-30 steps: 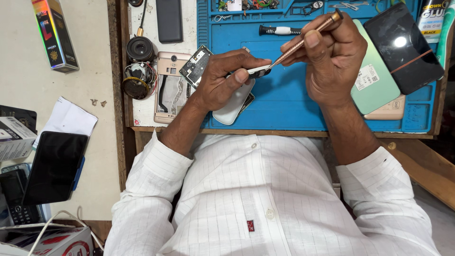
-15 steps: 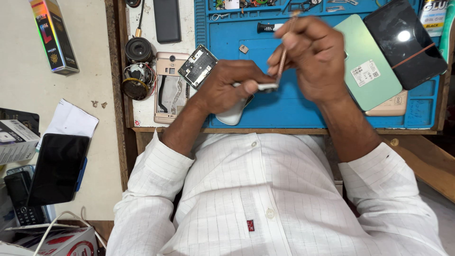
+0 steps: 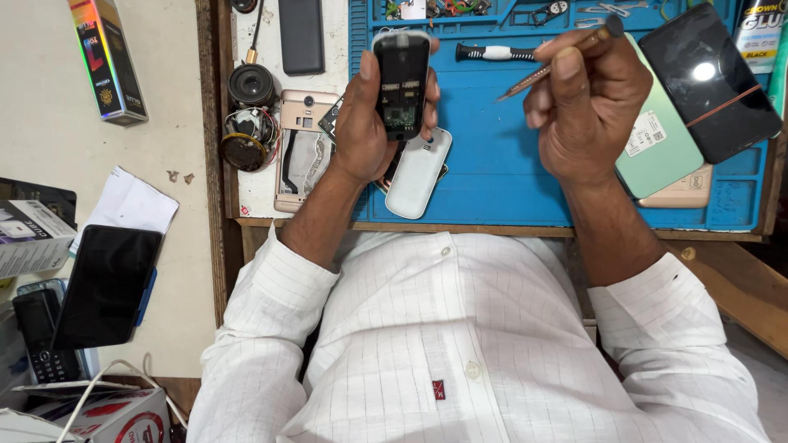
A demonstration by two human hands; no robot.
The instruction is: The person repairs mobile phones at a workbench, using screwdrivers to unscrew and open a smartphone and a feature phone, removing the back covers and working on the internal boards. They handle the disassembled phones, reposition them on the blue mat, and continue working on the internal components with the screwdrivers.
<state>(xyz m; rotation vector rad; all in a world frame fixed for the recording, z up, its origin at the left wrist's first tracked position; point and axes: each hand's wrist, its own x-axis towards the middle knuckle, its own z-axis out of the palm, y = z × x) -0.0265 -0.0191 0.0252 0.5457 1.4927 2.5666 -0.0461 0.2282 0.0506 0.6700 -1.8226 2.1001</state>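
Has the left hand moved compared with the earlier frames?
Yes. The left hand has lifted an opened phone away from the white cover toward the blue mat's far edge.

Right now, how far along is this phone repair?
Done: the small phone is opened, its circuit board showing, and its white back cover lies on the blue mat. In hand: the left hand holds the phone up; the right hand grips a thin pointed tool, apart from the phone. Left: the cover is not back on, and a screwdriver lies on the mat.
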